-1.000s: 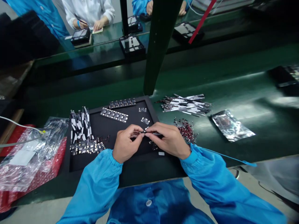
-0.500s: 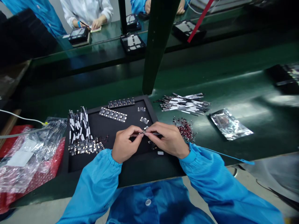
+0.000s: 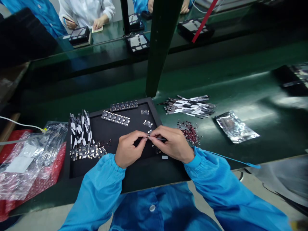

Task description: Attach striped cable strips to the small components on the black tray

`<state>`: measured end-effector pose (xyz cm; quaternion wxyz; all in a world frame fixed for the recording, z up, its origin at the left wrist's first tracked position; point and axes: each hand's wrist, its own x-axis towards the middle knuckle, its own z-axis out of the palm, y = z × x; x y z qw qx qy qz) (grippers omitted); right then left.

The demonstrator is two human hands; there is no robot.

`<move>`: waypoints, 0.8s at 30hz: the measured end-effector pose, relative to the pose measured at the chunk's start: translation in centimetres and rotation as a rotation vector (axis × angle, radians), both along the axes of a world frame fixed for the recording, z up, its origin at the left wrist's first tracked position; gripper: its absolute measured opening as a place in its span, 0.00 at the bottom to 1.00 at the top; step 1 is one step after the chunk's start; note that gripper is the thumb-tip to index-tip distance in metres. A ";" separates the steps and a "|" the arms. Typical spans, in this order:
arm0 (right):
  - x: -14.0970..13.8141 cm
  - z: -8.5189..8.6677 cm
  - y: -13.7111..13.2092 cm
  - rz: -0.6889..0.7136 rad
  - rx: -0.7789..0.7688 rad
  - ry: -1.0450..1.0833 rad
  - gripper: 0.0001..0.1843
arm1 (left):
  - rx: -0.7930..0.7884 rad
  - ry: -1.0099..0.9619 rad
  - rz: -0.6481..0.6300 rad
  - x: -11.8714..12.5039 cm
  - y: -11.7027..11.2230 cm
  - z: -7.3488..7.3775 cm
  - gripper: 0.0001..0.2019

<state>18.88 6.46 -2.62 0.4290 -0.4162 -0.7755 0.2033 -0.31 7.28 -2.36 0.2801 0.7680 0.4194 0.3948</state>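
My left hand [image 3: 130, 148] and my right hand [image 3: 172, 142] meet over a black tray [image 3: 113, 166], fingertips pinched together on a thin metal strip [image 3: 154, 138] held between them. Small circuit boards [image 3: 115, 117] lie in strips at the tray's back, and loose boards [image 3: 86, 152] are heaped at its left with black-and-white strips [image 3: 80, 130]. A little white piece [image 3: 165, 157] lies on the tray under my right wrist. Both arms wear blue sleeves.
A pile of metal strips [image 3: 190, 105], a heap of small red parts [image 3: 190, 132] and a silver foil bag [image 3: 234, 127] lie right of the tray on the green bench. Bubble-wrap bags [image 3: 29, 160] sit left. A green post [image 3: 161, 45] rises behind. Other people's hands [image 3: 97, 23] work across.
Both hands stay pinched on the strip in the same place; the view has drifted slightly. A person across the bench has moved a hand.
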 end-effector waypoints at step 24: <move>0.7 0.6 1.0 0.148 0.234 -0.180 0.09 | 0.131 0.038 -0.178 -0.5 0.4 0.1 0.08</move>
